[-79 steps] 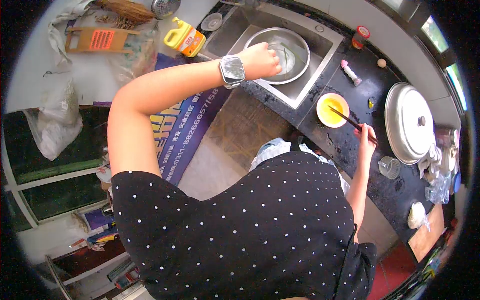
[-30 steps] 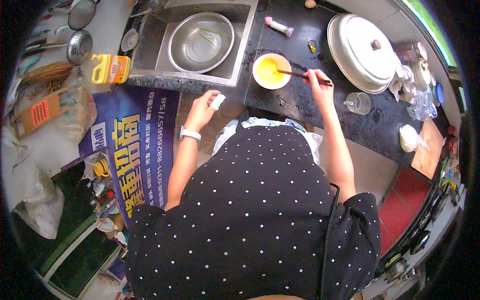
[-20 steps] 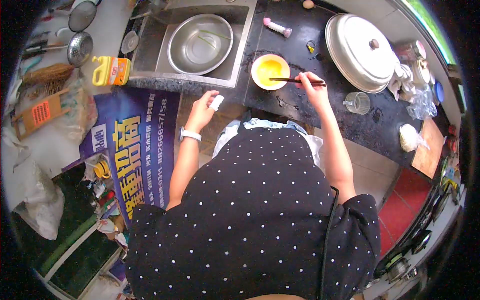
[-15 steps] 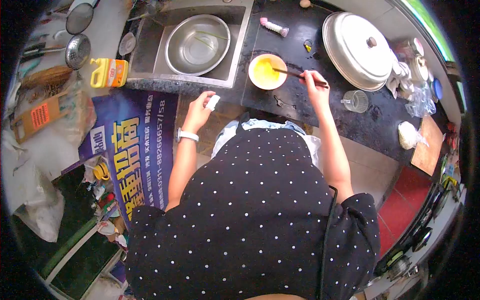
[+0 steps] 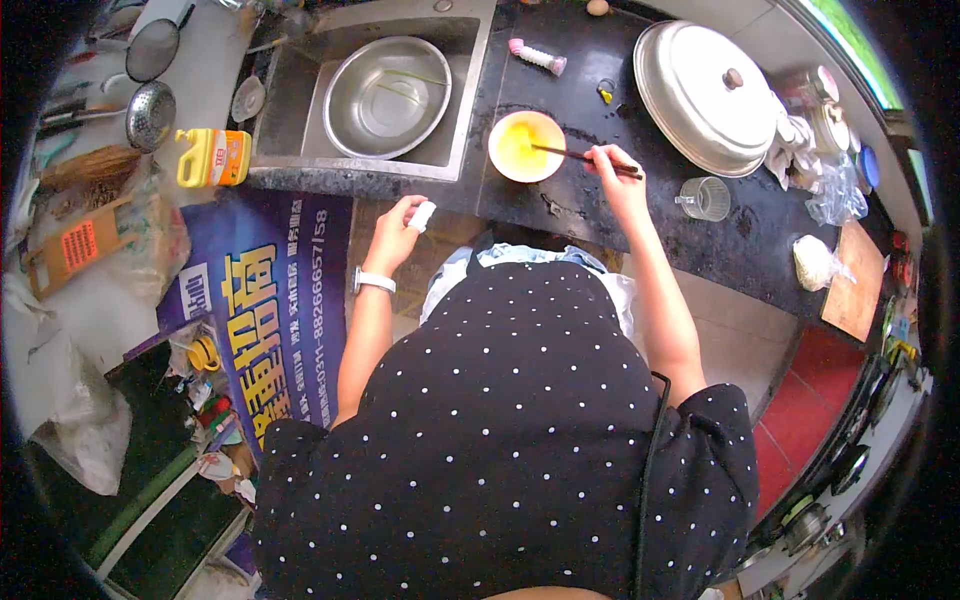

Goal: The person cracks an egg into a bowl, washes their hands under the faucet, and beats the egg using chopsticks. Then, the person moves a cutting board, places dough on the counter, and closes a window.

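My right hand is closed around dark chopsticks. Their tips dip into beaten yellow egg inside a light bowl on the black counter. My left hand, wearing a watch at the wrist, hovers in front of the counter's edge below the sink, fingers curled. A small white thing shows at its fingertips; whether it is held or wrapped round a finger, I cannot tell. A clear glass mug stands to the right of my right hand.
Left of the bowl, a metal basin sits in the sink. A large lidded steel pot stands at the right. A pink-and-white tube and an egg lie farther back. A yellow jug is beside the sink.
The chopsticks have shifted within the egg, and my right hand has moved slightly left and down. My left hand has lowered a little. The whole view has shifted slightly.
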Available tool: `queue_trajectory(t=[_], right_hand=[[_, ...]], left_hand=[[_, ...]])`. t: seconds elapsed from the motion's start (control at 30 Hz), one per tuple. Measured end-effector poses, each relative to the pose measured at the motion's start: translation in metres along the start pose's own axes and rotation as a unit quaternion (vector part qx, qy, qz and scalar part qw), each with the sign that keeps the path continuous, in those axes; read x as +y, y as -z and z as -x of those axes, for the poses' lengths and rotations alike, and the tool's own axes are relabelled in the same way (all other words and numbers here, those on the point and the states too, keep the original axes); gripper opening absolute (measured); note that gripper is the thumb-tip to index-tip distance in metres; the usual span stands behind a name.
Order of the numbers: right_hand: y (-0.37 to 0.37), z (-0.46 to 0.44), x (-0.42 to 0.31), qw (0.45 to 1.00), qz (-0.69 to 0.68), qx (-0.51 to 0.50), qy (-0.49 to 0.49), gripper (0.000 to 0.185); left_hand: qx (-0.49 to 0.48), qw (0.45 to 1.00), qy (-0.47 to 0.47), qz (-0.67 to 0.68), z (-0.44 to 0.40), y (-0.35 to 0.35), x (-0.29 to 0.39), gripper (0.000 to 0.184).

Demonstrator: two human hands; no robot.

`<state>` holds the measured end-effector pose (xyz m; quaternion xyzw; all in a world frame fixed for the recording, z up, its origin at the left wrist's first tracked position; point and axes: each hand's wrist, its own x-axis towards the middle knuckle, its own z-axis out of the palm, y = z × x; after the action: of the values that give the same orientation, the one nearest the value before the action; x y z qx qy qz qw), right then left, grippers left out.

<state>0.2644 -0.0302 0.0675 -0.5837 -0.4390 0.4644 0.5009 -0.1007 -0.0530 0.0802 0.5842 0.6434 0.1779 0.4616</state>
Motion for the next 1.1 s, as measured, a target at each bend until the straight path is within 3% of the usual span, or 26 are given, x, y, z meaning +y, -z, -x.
queue_trajectory(t=[0.1, 0.13, 0.27, 0.37, 0.4, 0.5, 0.63, 0.67, 0.77, 0.83, 0.87, 0.97, 1.1], right_hand=[[-0.002, 0.004, -0.007, 0.998, -0.046, -0.037, -0.036, 0.019], [-0.003, 0.004, -0.007, 0.998, -0.063, 0.017, -0.011, 0.020], [0.002, 0.003, -0.001, 0.998, 0.019, -0.052, -0.023, 0.019], [-0.001, 0.001, -0.007, 1.000, -0.024, 0.012, 0.007, 0.019], [0.002, -0.001, -0.006, 0.998, 0.035, 0.041, 0.025, 0.019], [0.007, -0.002, -0.001, 0.996, 0.074, -0.048, -0.020, 0.018], [0.000, -0.001, -0.002, 0.996, -0.008, 0.082, 0.026, 0.019], [0.001, 0.000, -0.002, 0.998, 0.040, 0.049, 0.011, 0.019], [-0.004, 0.001, -0.007, 0.999, -0.006, -0.019, -0.046, 0.018], [-0.004, -0.003, -0.009, 0.997, -0.044, 0.055, 0.015, 0.018], [-0.002, -0.004, -0.011, 0.997, 0.008, 0.070, 0.026, 0.019], [0.002, -0.005, -0.005, 0.998, 0.011, -0.044, -0.052, 0.020], [-0.002, -0.006, -0.011, 0.995, -0.007, 0.094, 0.024, 0.021]], left_hand=[[-0.007, 1.000, 0.003, -0.003, 0.001, -0.002, -0.005, 0.030], [-0.008, 1.000, 0.000, 0.000, -0.001, -0.001, -0.005, 0.029], [-0.017, 1.000, -0.009, -0.015, 0.001, -0.001, -0.004, 0.026], [-0.021, 0.999, -0.001, -0.047, 0.000, 0.002, 0.010, 0.024], [-0.021, 0.998, 0.008, -0.054, 0.001, 0.002, 0.013, 0.024], [-0.019, 1.000, -0.002, 0.008, -0.004, 0.000, -0.002, 0.031], [-0.018, 1.000, 0.012, 0.007, -0.006, 0.000, -0.007, 0.031], [-0.016, 1.000, 0.013, 0.014, -0.006, 0.001, -0.007, 0.031], [-0.017, 1.000, 0.010, 0.017, -0.005, 0.003, -0.008, 0.032], [-0.016, 1.000, 0.004, 0.019, -0.006, 0.003, -0.009, 0.032], [-0.012, 1.000, 0.002, 0.024, -0.006, 0.004, -0.011, 0.032], [-0.015, 1.000, 0.007, 0.025, -0.004, 0.004, -0.015, 0.032], [-0.012, 1.000, 0.002, 0.005, -0.002, 0.005, -0.012, 0.027]])
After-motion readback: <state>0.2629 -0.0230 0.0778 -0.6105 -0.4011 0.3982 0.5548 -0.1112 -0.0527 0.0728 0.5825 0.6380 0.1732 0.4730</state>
